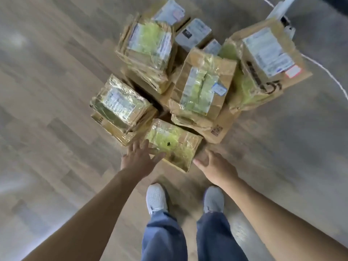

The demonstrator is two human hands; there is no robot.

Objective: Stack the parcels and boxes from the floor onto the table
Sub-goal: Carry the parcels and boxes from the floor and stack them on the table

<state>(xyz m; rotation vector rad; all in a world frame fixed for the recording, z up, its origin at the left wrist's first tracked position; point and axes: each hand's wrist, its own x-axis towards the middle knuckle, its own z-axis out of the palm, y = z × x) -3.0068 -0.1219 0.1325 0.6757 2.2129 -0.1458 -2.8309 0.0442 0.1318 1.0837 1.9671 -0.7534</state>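
Hands: left hand [140, 157] spread on the nearest box [173, 146]; right hand [212, 166] relaxed beside it.
Behind: crowded parcel pile [203, 85], white cable [323, 69].

pile: cardboard parcels [203, 87] bunched on the floor, touching, some stacked
nearest box [173, 146]: brown, yellow-green tape on top, tilted
left box [120, 108]: glossy tape, white label, on a flatter carton
right box [267, 57]: label up, black print on side
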